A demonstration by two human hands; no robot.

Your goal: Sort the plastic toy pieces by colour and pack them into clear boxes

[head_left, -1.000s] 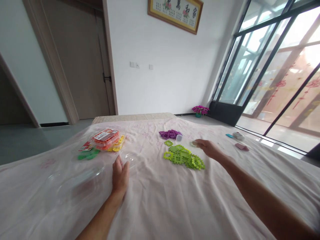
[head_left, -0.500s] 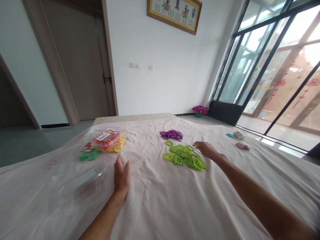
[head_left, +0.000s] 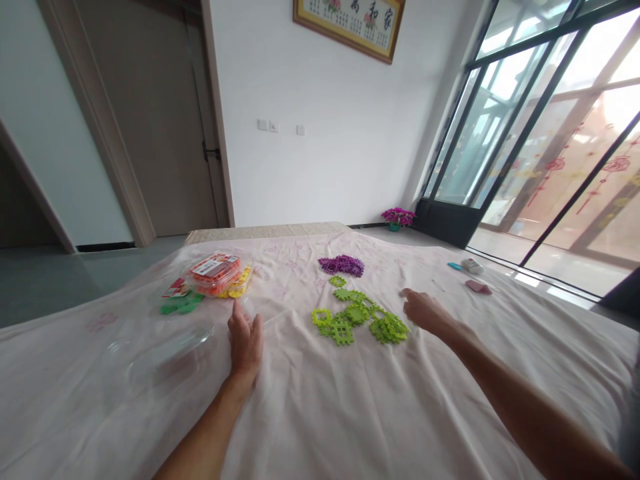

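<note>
Green toy pieces with notched edges (head_left: 356, 315) lie spread in the middle of the bed-like cloth (head_left: 320, 413). Just right of them is my right hand (head_left: 425, 311), its fingers bent, with nothing visible in it. A heap of purple notched pieces (head_left: 342, 265) sits behind the green ones. My left hand (head_left: 246, 341) rests on its side on the cloth, thumb apart from the fingers, and holds nothing. Beyond its fingertips stands a clear plastic box with orange-red pieces (head_left: 216, 272), beside yellow pieces (head_left: 240, 283) and dark green pieces (head_left: 181, 304).
A clear plastic lid or tray (head_left: 165, 350) lies left of my left hand. At the right are a pink folded scrap (head_left: 479, 287), a whitish packet (head_left: 471, 266) and a small blue item (head_left: 454, 266). Purple flowers (head_left: 398, 217) stand on the floor by the wall.
The green pieces have spread apart, some shifting left and toward me. My right hand has drawn slightly right, away from them. My left hand stays nearly in place.
</note>
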